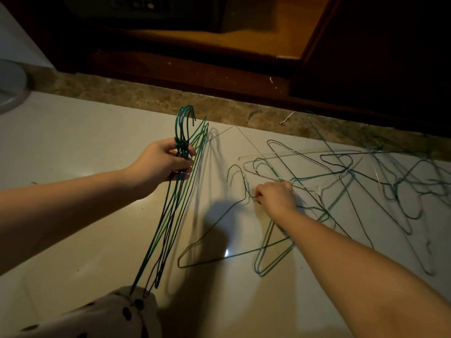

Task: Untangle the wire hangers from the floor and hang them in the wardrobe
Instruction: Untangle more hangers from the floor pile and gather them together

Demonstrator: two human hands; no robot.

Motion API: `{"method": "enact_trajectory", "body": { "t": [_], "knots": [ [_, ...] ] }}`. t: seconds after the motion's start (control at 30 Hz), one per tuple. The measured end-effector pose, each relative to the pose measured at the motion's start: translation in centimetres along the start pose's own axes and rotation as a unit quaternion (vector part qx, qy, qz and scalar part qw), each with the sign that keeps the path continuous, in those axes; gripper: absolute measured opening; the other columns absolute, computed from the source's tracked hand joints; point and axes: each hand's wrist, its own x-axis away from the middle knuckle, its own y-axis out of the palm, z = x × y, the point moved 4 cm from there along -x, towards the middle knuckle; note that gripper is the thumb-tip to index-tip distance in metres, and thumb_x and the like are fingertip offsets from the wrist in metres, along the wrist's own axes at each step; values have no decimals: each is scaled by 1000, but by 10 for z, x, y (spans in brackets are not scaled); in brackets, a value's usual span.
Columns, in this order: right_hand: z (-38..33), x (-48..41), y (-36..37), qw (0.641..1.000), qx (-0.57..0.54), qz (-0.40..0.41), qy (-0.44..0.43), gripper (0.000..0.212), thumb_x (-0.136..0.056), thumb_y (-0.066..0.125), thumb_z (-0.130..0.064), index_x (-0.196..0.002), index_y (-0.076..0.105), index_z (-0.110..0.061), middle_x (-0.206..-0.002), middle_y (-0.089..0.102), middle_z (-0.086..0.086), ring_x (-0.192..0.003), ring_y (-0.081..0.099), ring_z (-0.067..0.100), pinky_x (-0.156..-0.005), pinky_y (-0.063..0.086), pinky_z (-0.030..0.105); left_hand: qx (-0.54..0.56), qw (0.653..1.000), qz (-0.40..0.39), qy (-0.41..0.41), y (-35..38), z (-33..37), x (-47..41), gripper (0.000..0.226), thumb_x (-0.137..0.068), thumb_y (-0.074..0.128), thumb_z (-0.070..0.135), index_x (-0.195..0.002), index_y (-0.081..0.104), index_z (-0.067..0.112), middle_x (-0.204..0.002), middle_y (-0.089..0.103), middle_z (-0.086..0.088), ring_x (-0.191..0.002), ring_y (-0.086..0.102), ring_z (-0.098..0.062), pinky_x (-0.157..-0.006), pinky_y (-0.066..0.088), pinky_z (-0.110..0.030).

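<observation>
A pale, glossy tiled floor (73, 142) is filling the lower view, with a mottled stone strip (146, 93) running across it toward 12 o'clock. Beyond that the dark wooden wardrobe (244, 32) is standing open, its orange-brown shelf catching the light. The left hand (161, 162), at about 10 o'clock from the centre, is gripping a bundle of green wire hangers (170, 215) just below their hooks, fingers curled tight round the necks. The hooks are pointing up toward 12 o'clock and the bodies are hanging down toward 7 o'clock, their lower ends reaching a spotted cloth (109, 313) at the bottom edge. The right hand (275, 196), just off centre toward 3 o'clock, is reaching low over the floor with its fingers curled, pinching the neck wire of a single dark hanger (217, 222). That hanger's hook is sitting at 11 o'clock of the hand and its triangle is spreading toward 7 o'clock. Under and beyond this hand, toward 3 o'clock, a tangle of hangers (366, 179) is lying on the tiles, green, dark and pale wires crossing one another and the pinched hanger's far side. A fan's round grille (9, 86) is peeking in at 9 o'clock
</observation>
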Motion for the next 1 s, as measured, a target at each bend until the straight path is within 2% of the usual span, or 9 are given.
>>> {"method": "enact_trajectory", "body": {
  "t": [0.13,0.27,0.33,0.43,0.53,0.63,0.77,0.87,1.0],
  "knots": [
    [-7,-1,-6,998,-28,2,-54,17,-89,51,-25,-98,65,-24,-102,64,0,-102,54,22,-91,27,31,7,1000,10,0,-8,0,0,21,-86,52,-9,-85,57,11,-81,56,-9,-72,57,-19,-60,56,-21],
    [-7,-5,-31,982,-173,77,-5,12,-89,56,-28,-93,65,-20,-99,65,0,-95,56,25,-83,39,31,10,999,42,10,-20,0,-4,22,-86,52,-10,-83,55,12,-82,55,-9,-73,56,-19,-58,55,-19],
    [-9,-8,-49,967,-235,97,13,11,-89,58,-25,-91,64,-16,-97,64,2,-91,56,21,-77,42,31,-1,997,73,17,-29,2,-8,24,-86,51,-10,-80,54,13,-80,54,-9,-71,55,-19,-54,53,-16],
    [-13,-11,-72,935,-329,125,39,6,-86,62,-22,-85,64,-17,-91,64,0,-88,57,19,-77,45,32,-25,993,111,38,-49,9,-16,28,-86,50,-10,-78,54,16,-79,55,-6,-71,54,-17,-54,52,-17],
    [-18,-13,-87,882,-435,154,96,6,-84,65,-20,-80,61,-21,-81,62,-5,-83,60,18,-78,49,33,-31,988,142,56,-68,16,-20,28,-88,52,-6,-82,57,21,-86,57,-4,-78,57,-16,-66,52,-26],
    [-29,-14,-103,818,-522,200,137,13,-85,64,-15,-74,58,-19,-71,60,-4,-68,61,14,-73,52,35,-18,984,163,74,-74,23,-19,28,-88,51,-4,-83,57,23,-86,56,-3,-78,57,-16,-69,51,-29],
    [-63,-10,-115,748,-606,201,180,19,-84,64,-17,-68,57,-21,-63,59,-3,-61,58,12,-71,54,37,5,986,155,61,-61,22,-12,23,-89,52,-1,-85,58,21,-89,58,-6,-79,58,-17,-67,51,-28],
    [-93,1,-108,697,-661,181,214,18,-83,66,-18,-67,58,-22,-60,59,-3,-61,55,13,-70,50,37,37,990,127,47,-43,17,-3,21,-88,52,-5,-85,57,16,-83,58,-8,-73,58,-19,-66,53,-29],
    [-129,29,-93,627,-729,151,231,15,-83,65,-17,-69,61,-17,-60,57,-3,-59,51,11,-62,43,28,69,992,92,42,-17,13,8,23,-86,53,-8,-85,56,14,-78,59,-8,-67,58,-18,-54,53,-20]
  ]
}}
